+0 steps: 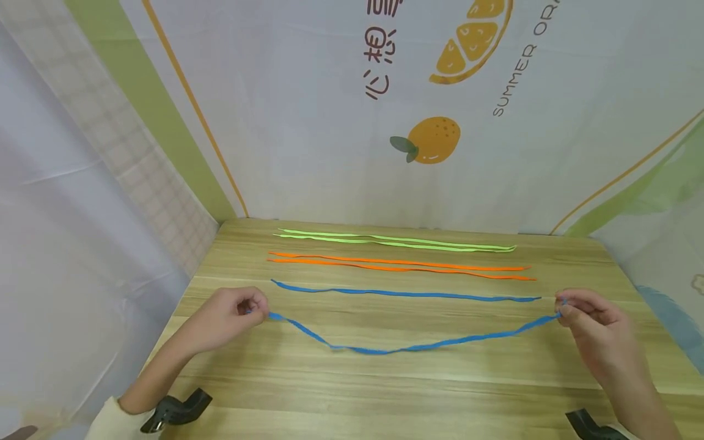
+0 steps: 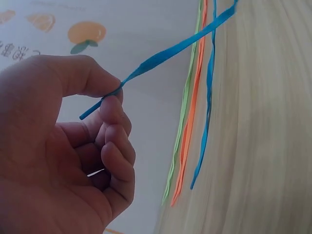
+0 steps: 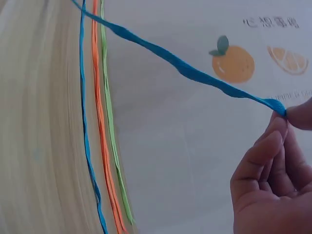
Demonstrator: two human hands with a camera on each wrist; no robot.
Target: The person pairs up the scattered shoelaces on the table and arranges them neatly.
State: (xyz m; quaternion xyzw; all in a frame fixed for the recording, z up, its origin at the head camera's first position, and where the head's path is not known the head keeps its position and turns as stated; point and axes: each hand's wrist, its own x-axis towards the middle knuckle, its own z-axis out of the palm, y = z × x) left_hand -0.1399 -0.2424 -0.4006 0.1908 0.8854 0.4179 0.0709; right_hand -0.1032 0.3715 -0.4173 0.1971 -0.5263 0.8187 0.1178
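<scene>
A flat blue shoelace (image 1: 379, 351) sags between my two hands in the head view, its middle dipping low over the wooden table. My left hand (image 1: 233, 318) pinches one end between thumb and forefinger; in the left wrist view the stiff tip (image 2: 90, 110) pokes out past the fingers. At the other end, my right hand (image 1: 599, 330) pinches the lace between thumb and fingertips. Just beyond the held lace, a second blue shoelace (image 1: 407, 294) lies stretched out straight from left to right on the table.
Two orange shoelaces (image 1: 396, 264) lie side by side behind the blue one, and two light green shoelaces (image 1: 396, 242) behind those. The wooden table (image 1: 352, 397) ends at a white cloth (image 1: 308, 140) printed with oranges. More cloth hangs at both sides.
</scene>
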